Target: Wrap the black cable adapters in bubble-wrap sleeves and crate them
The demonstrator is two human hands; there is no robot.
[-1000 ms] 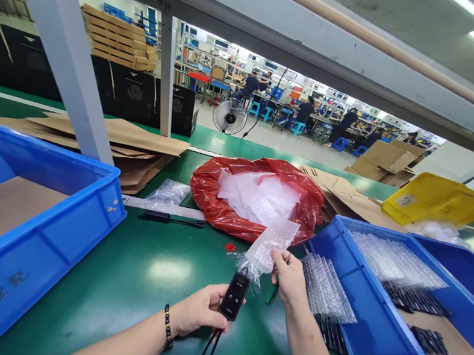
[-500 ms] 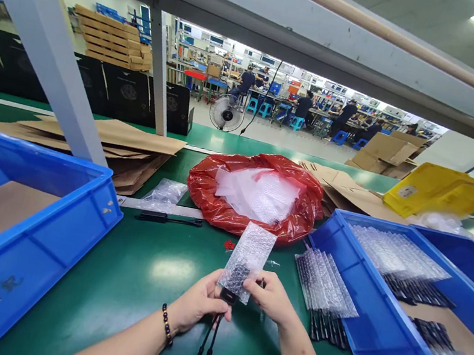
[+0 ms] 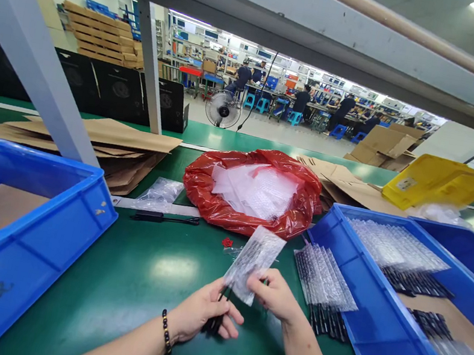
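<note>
My right hand (image 3: 274, 294) is closed on a clear bubble-wrap bag (image 3: 255, 260), thumb on its near face. The bag stands tilted above the green bench, with a dark part showing through it. Two thin black cables (image 3: 224, 293) come out of its lower end. My left hand (image 3: 208, 310), wearing a beaded bracelet, holds these cables under the thumb, with their black plug ends against the fingers. Beyond the bag lies a red plastic sack (image 3: 199, 186) full of bubble-wrap bags. To the right, a row of packed bags (image 3: 325, 275) with black cable ends rests on the bench.
Blue bins stand at left (image 3: 85, 206) and right (image 3: 357, 303), the right one holding packed bags. A black cable piece (image 3: 165, 218), a clear plastic bag (image 3: 161, 192) and small red bits (image 3: 227, 242) lie on the bench. Flat cardboard (image 3: 133, 141) sits behind; a shelf beam spans overhead.
The black part at the bag's mouth has gone inside it, leaving cables out. My left hand has slid down onto the cable ends; the bag now leans further right.
</note>
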